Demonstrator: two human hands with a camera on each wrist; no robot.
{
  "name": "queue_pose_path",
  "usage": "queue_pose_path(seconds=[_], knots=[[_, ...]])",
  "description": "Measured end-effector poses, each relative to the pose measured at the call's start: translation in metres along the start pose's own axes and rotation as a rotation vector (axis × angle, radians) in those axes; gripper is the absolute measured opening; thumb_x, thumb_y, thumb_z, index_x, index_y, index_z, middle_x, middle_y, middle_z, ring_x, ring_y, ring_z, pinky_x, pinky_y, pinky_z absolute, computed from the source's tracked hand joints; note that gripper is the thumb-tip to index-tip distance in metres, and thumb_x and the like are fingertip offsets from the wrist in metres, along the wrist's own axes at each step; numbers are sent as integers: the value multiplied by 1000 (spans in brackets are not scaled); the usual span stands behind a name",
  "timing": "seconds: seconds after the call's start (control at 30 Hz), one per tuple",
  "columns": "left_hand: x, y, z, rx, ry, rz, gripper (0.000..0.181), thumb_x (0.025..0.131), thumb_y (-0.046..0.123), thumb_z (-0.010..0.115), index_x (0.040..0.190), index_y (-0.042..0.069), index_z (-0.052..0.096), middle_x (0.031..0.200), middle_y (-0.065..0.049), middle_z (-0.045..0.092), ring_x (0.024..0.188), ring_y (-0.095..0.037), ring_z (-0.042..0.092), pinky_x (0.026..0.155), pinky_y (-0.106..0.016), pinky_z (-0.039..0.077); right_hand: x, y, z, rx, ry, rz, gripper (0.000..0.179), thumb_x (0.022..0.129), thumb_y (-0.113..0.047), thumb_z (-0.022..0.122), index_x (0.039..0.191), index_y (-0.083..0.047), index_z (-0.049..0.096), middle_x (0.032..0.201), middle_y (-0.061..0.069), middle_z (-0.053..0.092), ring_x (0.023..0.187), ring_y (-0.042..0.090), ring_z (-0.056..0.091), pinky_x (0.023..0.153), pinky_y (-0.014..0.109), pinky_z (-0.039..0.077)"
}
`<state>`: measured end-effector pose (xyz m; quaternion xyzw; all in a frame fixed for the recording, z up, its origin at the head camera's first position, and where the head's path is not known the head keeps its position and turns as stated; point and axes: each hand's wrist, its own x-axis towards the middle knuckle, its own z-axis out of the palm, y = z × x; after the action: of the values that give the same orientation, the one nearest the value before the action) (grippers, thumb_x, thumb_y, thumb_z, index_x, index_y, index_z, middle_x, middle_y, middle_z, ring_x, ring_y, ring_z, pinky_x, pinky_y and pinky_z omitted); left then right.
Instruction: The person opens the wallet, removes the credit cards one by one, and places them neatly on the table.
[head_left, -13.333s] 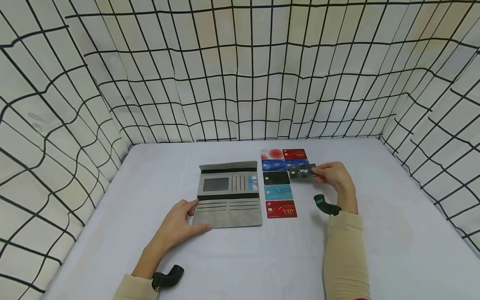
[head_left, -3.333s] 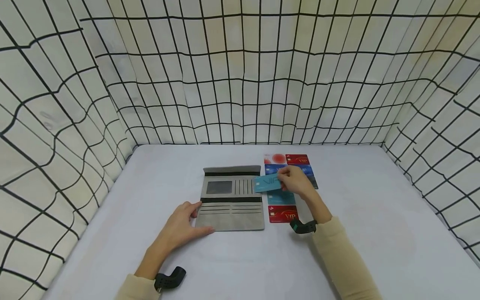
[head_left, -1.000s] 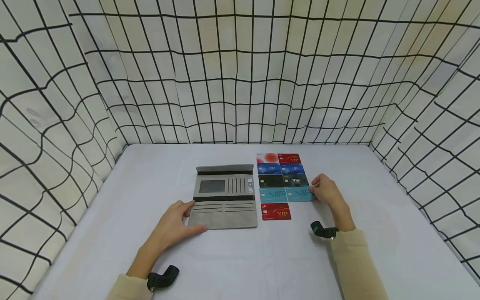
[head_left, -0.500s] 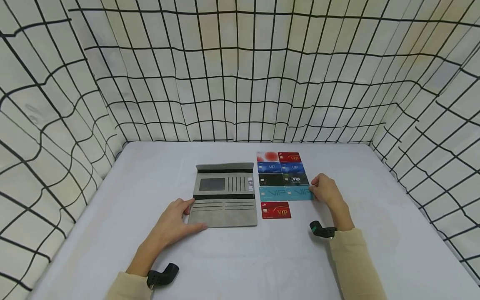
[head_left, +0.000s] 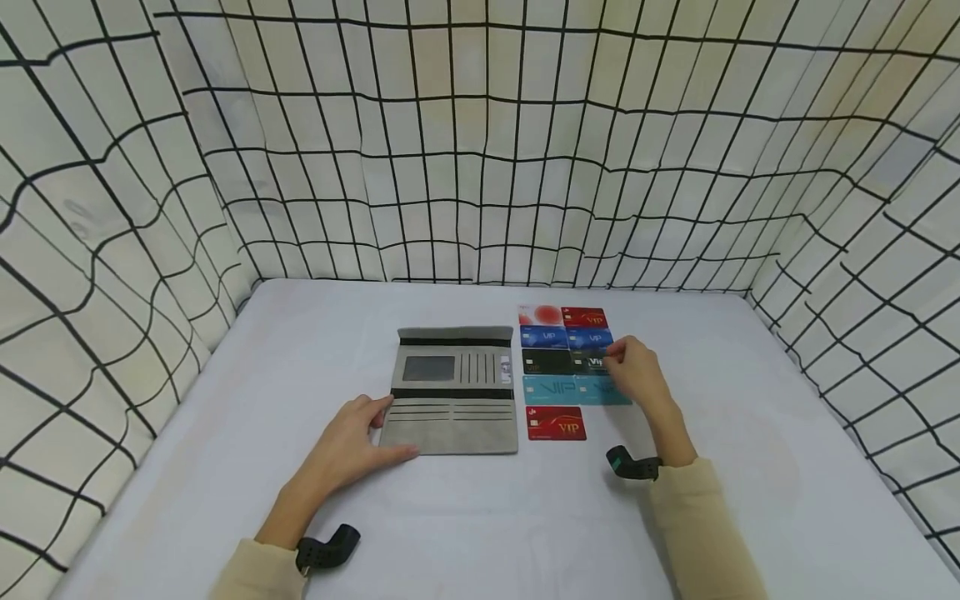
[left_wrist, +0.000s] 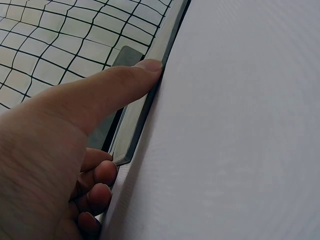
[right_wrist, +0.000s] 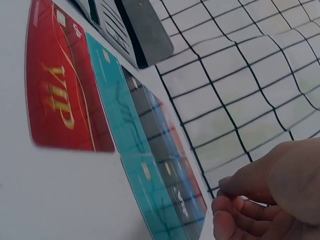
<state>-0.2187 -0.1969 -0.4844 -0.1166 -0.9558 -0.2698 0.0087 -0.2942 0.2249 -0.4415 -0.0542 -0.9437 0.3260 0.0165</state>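
An unfolded grey wallet (head_left: 450, 437) lies on the white table, with a dark window and rows of slots. My left hand (head_left: 348, 446) holds its lower left corner, thumb along the near edge and fingers curled at the left side. Right of the wallet, cards lie in two columns: two teal cards (head_left: 551, 390), two dark cards (head_left: 546, 362), two blue cards, and a red and a white card at the top. A single red VIP card (head_left: 556, 423) lies nearest me. My right hand (head_left: 639, 371), fingers loosely curled and holding nothing, overlaps the right-hand dark card's end.
A card edge (head_left: 506, 369) shows at the wallet's right side. White walls with black netting (head_left: 480, 167) surround the table's back and sides. Each wrist wears a black camera mount (head_left: 328, 550).
Earlier my right hand carried a teal card from the wallet and laid it in the right column. Now it has left that card and moved up and left. The left hand stays.
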Motion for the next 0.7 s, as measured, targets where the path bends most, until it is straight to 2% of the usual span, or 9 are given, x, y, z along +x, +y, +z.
queue_pose_path(seconds=[0.4,0.7], knots=[[-1,-1,2,14,0,8,95,73,63,79,140,-1,55,91,2,48,85,-14,41,73,-29,35,1,-24,23,20,-4,-56,27,101,-17,56,118,3,59,109,22,64,91,29,60,84,40,56],[-1,-3,2,7,23,20,94,72,62,80,138,-1,57,90,2,47,86,-14,42,74,-29,35,2,-38,41,54,4,-90,24,100,-17,58,115,1,60,103,19,65,84,27,63,78,36,57]])
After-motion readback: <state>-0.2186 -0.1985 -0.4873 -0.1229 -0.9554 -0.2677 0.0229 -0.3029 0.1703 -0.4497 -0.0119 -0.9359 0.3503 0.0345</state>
